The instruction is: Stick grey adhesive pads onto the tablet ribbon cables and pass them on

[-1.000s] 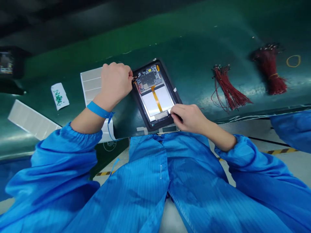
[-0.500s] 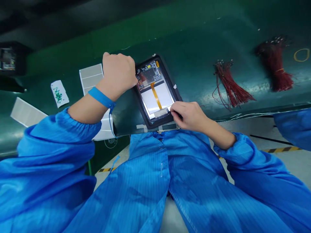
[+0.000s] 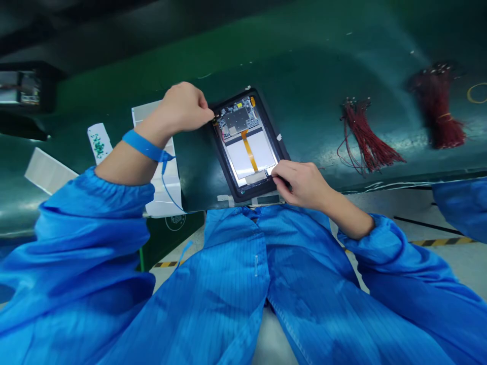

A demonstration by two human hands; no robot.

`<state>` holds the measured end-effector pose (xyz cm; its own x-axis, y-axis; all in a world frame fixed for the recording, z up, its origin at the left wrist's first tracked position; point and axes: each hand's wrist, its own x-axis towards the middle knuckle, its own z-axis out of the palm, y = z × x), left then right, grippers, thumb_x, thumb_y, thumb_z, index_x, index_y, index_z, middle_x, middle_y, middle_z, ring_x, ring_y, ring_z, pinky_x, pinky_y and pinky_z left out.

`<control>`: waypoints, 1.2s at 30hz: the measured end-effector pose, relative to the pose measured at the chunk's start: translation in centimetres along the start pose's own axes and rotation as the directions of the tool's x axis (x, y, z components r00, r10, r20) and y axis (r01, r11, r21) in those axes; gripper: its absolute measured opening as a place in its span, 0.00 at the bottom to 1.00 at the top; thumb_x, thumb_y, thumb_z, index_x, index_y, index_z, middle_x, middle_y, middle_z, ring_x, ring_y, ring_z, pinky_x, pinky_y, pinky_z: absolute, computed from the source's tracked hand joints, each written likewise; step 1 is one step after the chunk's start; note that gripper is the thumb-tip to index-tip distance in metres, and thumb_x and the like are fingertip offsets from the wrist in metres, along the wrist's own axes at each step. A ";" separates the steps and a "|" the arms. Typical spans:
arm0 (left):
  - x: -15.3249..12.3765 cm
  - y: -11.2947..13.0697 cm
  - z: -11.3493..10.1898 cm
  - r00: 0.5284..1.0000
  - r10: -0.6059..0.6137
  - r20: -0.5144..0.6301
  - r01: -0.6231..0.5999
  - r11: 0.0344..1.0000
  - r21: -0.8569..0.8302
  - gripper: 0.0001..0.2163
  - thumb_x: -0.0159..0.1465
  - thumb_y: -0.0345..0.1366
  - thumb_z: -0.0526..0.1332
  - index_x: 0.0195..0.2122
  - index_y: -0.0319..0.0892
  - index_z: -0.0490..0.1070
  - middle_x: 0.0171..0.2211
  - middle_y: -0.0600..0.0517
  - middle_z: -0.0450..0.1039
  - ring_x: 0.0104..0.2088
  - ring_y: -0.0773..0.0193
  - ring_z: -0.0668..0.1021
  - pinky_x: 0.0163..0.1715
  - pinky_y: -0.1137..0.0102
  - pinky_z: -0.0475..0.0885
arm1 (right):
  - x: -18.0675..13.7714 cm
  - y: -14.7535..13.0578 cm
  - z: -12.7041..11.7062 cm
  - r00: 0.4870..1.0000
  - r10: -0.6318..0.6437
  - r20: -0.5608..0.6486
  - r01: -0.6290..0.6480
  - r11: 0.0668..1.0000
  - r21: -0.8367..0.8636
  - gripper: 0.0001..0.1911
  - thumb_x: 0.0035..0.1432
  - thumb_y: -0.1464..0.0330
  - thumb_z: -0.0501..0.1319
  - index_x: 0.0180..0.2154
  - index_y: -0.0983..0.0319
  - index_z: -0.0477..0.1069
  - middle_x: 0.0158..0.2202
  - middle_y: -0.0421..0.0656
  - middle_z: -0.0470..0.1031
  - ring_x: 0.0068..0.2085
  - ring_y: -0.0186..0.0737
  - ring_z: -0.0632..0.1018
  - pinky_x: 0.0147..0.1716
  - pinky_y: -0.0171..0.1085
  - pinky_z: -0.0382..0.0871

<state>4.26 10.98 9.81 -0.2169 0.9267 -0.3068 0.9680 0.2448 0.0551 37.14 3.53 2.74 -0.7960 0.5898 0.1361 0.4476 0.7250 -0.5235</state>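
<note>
An opened tablet (image 3: 262, 152) lies in a black tray-like frame (image 3: 281, 152) at the table's front edge. Its circuit board (image 3: 238, 119) shows at the far end, with an orange ribbon cable (image 3: 250, 151) running over a white panel. At the frame's upper left edge, my left hand (image 3: 188, 107) is closed in a pinch, with something small and dark at the fingertips that I cannot make out. My right hand (image 3: 302, 183) pinches at the tablet's lower right corner; whatever is between its fingers is hidden. A blue strap (image 3: 146, 146) with a cord circles my left wrist.
Two bundles of dark red wires (image 3: 371, 134) (image 3: 439, 109) lie to the right, near a yellow rubber band (image 3: 477, 93). Leftward are pale label sheets (image 3: 167, 190), a white card with green bits (image 3: 99, 144) and another black-framed device (image 3: 26, 88).
My left hand has drawn back a little to the left and turned, uncovering more of the circuit board. My right hand stays at the lower right corner. The view has shifted slightly.
</note>
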 end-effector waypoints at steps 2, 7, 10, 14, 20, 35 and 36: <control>-1.2 -3.2 -0.9 0.997 -0.078 0.003 0.078 0.992 -0.103 0.23 0.73 0.45 0.56 0.52 0.27 0.79 0.43 0.43 0.78 0.40 0.60 0.74 0.51 0.54 0.74 | -0.6 -0.4 -0.4 0.997 -0.058 -0.056 0.053 0.994 -0.094 0.12 0.73 0.67 0.54 0.46 0.61 0.77 0.44 0.51 0.80 0.45 0.49 0.75 0.41 0.44 0.61; -4.9 -16.2 -1.7 0.928 -0.302 -0.219 0.306 0.952 -0.014 0.37 0.74 0.61 0.49 0.58 0.25 0.74 0.54 0.40 0.77 0.45 0.59 0.69 0.57 0.54 0.70 | -1.2 -2.0 -0.4 0.949 -0.314 0.024 0.303 0.891 -0.337 0.10 0.74 0.68 0.58 0.48 0.58 0.78 0.48 0.50 0.80 0.51 0.53 0.71 0.52 0.51 0.58; -6.9 -22.5 -0.9 0.929 -0.305 -0.212 0.347 0.916 0.203 0.39 0.74 0.62 0.43 0.59 0.30 0.74 0.61 0.43 0.74 0.47 0.58 0.67 0.57 0.54 0.67 | 0.3 -2.3 0.7 0.935 -0.346 0.079 0.349 0.856 -0.383 0.13 0.74 0.74 0.55 0.41 0.59 0.78 0.39 0.48 0.79 0.42 0.49 0.70 0.45 0.49 0.57; -8.6 -25.8 1.4 0.959 -0.262 -0.105 0.282 0.917 0.281 0.41 0.74 0.59 0.34 0.61 0.29 0.73 0.58 0.43 0.73 0.46 0.57 0.67 0.52 0.55 0.64 | 4.8 -1.2 1.3 0.970 -0.233 0.069 0.242 0.897 -0.370 0.07 0.72 0.72 0.60 0.40 0.62 0.77 0.40 0.53 0.80 0.41 0.51 0.71 0.40 0.48 0.55; -10.4 -27.6 3.8 0.973 -0.204 -0.112 0.223 0.954 0.201 0.37 0.76 0.55 0.33 0.58 0.35 0.75 0.54 0.45 0.73 0.50 0.55 0.67 0.48 0.56 0.61 | 15.6 7.0 -2.7 0.994 0.104 -0.045 -0.113 0.888 -0.446 0.30 0.78 0.56 0.54 0.39 0.74 0.81 0.50 0.63 0.81 0.55 0.55 0.77 0.41 0.55 0.55; 0.1 -34.7 -2.8 0.826 -0.515 -0.231 0.528 0.849 -0.006 0.52 0.57 0.73 0.47 0.64 0.30 0.73 0.50 0.46 0.76 0.46 0.59 0.67 0.46 0.58 0.63 | 27.2 3.6 3.8 0.932 0.024 -0.362 -0.123 0.960 -0.252 0.22 0.70 0.64 0.55 0.61 0.64 0.72 0.63 0.64 0.70 0.63 0.67 0.69 0.59 0.64 0.60; 1.3 -34.4 -3.5 0.835 -0.519 -0.182 0.529 0.848 0.009 0.55 0.50 0.74 0.51 0.63 0.29 0.73 0.45 0.45 0.77 0.45 0.56 0.69 0.44 0.57 0.63 | 27.2 3.7 3.7 0.923 0.053 -0.381 -0.152 0.960 -0.235 0.21 0.70 0.64 0.55 0.59 0.64 0.72 0.63 0.64 0.70 0.62 0.67 0.69 0.59 0.63 0.60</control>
<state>-29.75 4.79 10.85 -0.7066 0.6987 -0.1116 0.7075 0.6956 -0.1247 15.65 20.89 1.42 -0.5561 0.7182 0.4183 0.6461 0.6902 -0.3259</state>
